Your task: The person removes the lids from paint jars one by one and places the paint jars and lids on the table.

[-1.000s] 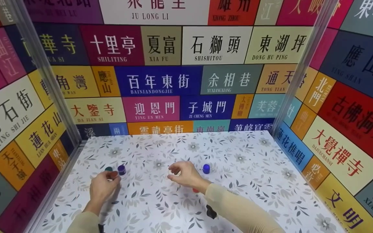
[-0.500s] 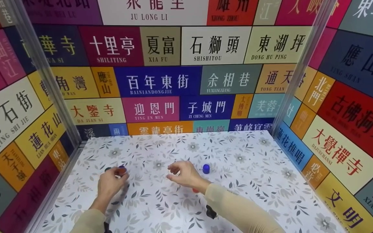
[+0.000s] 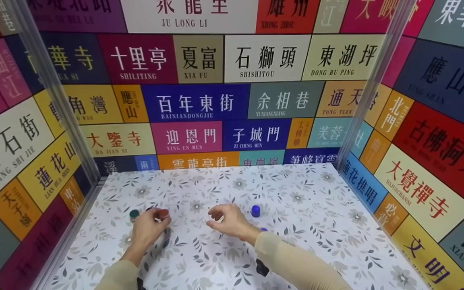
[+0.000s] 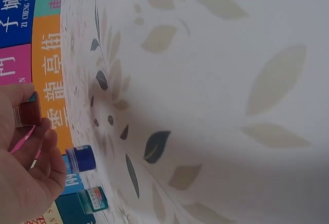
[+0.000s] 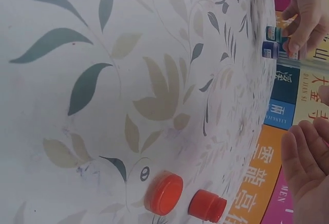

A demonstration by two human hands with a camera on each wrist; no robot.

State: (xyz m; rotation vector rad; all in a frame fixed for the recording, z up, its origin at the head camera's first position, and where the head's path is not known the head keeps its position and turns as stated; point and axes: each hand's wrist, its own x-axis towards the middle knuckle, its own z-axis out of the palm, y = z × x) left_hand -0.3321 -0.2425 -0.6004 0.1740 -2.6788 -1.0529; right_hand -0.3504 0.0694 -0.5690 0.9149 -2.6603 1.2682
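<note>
In the head view my left hand (image 3: 150,228) holds up a small red-brown jar (image 3: 162,214) between thumb and fingers. The left wrist view shows this jar (image 4: 29,112) near the fingertips. Behind that hand stand a green-capped jar (image 3: 134,214) and a purple-blue-capped jar (image 4: 82,158), mostly hidden by the hand in the head view. My right hand (image 3: 230,220) hovers to the right, its fingers loosely bent with nothing between them. Beyond its wrist is a blue jar (image 3: 255,211). Under it, the right wrist view shows a red lid (image 5: 164,192) and a small red jar (image 5: 207,206).
A white table cover (image 3: 199,262) printed with leaves and flowers lies under everything. Wall panels (image 3: 195,100) with large lettering enclose the back and both sides. Part of another blue item (image 3: 263,230) shows beside the right forearm.
My left hand has moved right with the red-brown jar, passing in front of the purple-blue-capped one and uncovering the green-capped one. My right hand has barely moved; a blue item now shows beside its wrist.
</note>
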